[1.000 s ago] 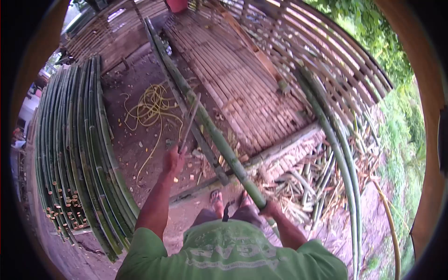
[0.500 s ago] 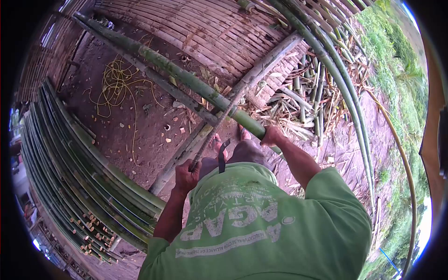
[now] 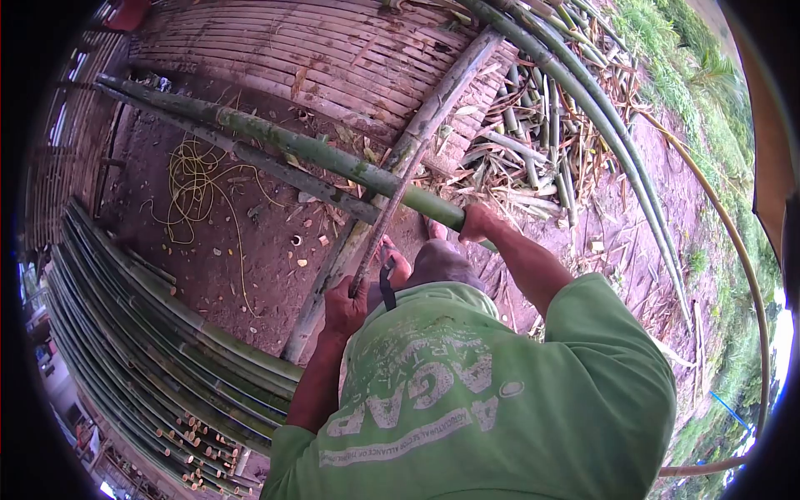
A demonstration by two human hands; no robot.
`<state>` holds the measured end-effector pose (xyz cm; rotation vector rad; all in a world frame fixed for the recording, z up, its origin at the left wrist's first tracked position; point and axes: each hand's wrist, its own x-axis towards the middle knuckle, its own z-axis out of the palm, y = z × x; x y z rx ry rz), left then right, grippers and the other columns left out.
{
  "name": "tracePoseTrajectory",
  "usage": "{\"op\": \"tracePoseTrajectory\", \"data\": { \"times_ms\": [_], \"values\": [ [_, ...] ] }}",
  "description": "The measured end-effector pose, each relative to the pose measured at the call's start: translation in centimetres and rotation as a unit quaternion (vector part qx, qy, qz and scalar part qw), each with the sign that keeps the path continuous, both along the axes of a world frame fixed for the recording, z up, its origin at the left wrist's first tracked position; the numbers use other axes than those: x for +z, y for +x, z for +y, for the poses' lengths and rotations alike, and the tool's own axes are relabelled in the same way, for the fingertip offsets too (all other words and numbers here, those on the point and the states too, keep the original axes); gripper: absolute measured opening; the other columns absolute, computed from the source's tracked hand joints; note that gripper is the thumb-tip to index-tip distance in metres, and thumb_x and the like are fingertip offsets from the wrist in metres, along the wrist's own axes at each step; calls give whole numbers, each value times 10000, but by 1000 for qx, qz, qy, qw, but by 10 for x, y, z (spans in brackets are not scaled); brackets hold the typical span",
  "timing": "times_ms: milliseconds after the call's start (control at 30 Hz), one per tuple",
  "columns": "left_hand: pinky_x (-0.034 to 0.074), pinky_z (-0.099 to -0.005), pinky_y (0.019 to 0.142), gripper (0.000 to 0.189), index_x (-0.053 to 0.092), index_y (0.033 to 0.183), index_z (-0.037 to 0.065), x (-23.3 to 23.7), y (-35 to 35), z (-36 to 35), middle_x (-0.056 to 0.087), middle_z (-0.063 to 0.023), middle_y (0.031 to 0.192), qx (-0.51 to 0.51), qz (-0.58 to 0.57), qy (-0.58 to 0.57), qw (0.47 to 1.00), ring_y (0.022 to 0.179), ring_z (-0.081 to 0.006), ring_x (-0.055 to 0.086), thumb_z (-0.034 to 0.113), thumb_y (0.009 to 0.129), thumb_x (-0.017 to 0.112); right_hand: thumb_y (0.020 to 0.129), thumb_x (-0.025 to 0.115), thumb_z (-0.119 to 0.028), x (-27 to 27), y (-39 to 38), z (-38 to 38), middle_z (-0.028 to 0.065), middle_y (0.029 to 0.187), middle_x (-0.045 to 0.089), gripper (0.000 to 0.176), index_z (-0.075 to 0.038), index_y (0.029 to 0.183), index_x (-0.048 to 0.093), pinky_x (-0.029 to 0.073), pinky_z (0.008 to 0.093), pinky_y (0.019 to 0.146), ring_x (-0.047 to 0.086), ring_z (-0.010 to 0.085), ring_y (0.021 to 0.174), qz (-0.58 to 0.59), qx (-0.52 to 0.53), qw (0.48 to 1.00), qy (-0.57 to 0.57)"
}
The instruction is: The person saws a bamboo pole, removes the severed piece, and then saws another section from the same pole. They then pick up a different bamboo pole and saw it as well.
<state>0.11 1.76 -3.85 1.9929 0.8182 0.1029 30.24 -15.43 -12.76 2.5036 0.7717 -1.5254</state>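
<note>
My left hand (image 3: 344, 307) is closed around the near end of a long, thin, dark tool (image 3: 379, 225). The tool slants up and away and lies across a green bamboo pole (image 3: 333, 157); whether it is a saw or another blade I cannot make out. My right hand (image 3: 479, 223) wraps around the near end of that pole, to the right of the tool. Beneath both runs a thick greyish support pole (image 3: 425, 125), slanting from upper right to lower left. A second, greyer pole (image 3: 287, 171) lies beside the green one and meets the support.
A large stack of bamboo poles (image 3: 158, 333) lies at the left. Yellow cord (image 3: 193, 187) is tangled on the dirt. A slatted bamboo platform (image 3: 283, 50) spans the back. Cut bamboo pieces (image 3: 533, 142) are heaped at right, beside long curved poles (image 3: 612, 125).
The view has shifted, so the poles and platform appear farther left. My left hand has moved slightly right relative to the poles, with the tool. My right hand still grips the pole.
</note>
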Motion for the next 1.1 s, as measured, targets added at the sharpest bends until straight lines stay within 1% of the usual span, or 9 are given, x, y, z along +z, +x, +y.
{"op": "tracePoseTrajectory", "data": {
  "times_ms": [267,367,500,567,700,800,833,933,1100],
  "values": [
    [346,-404,452,315,527,759,19,-1,-10,-2,449,-186,537,-23,35,-2,999,443,-313,461,277,937,562,578,812,-257,-9,-23,-6,153,995,689,525,-79,1056,686,532,387,833,670,289,929,14,-2,1000,2],
    [365,-414,445,319,496,708,20,4,-34,-3,469,-165,496,-39,55,13,998,433,-327,493,243,915,591,564,804,-251,-13,-45,-9,165,981,687,533,-63,1046,679,521,387,846,665,303,923,32,1,999,21],
    [404,-436,479,282,494,716,16,33,-75,-3,515,-199,531,-40,123,-20,991,528,-390,579,218,888,592,549,797,-238,-19,-88,-14,172,962,688,553,-52,1055,672,517,390,852,665,308,908,29,-11,999,40],
    [413,-437,489,274,497,718,14,33,-78,-1,521,-205,542,-55,133,-8,990,543,-394,585,212,882,591,547,783,-218,-24,-103,-16,173,947,688,549,-51,1057,669,521,393,837,667,311,892,9,-24,999,36],
    [415,-446,497,259,510,724,9,20,-71,-1,520,-216,551,-77,106,13,991,556,-409,580,201,882,582,540,764,-224,-24,-97,-22,166,928,688,561,-52,1065,661,524,401,823,667,315,881,73,-67,994,37],
    [415,-452,502,267,520,722,6,33,-72,-1,517,-223,555,-71,114,10,991,562,-419,575,206,888,578,538,764,-250,-28,-116,-22,166,929,684,602,-59,1096,641,528,405,818,667,316,889,2,-52,998,41],
    [415,-454,503,269,523,723,4,36,-75,-3,520,-226,559,-71,114,11,991,564,-421,574,208,890,578,593,774,-252,-21,-122,-21,175,1093,655,710,-87,1248,555,517,409,884,636,318,1031,-10,-27,999,44],
    [415,-456,506,278,532,727,0,46,-82,-6,527,-231,569,-67,118,20,991,571,-424,574,217,894,577,607,764,-250,-2,-129,-19,182,1093,654,686,-59,1234,561,515,414,893,632,323,1036,25,-46,998,27],
    [424,-456,513,282,543,744,-4,61,-84,-21,540,-235,582,-65,132,27,989,583,-424,582,231,897,574,598,754,-212,-15,-143,-38,164,1016,677,577,-67,1139,615,530,410,852,660,314,964,24,-68,995,68]
  ]
}}
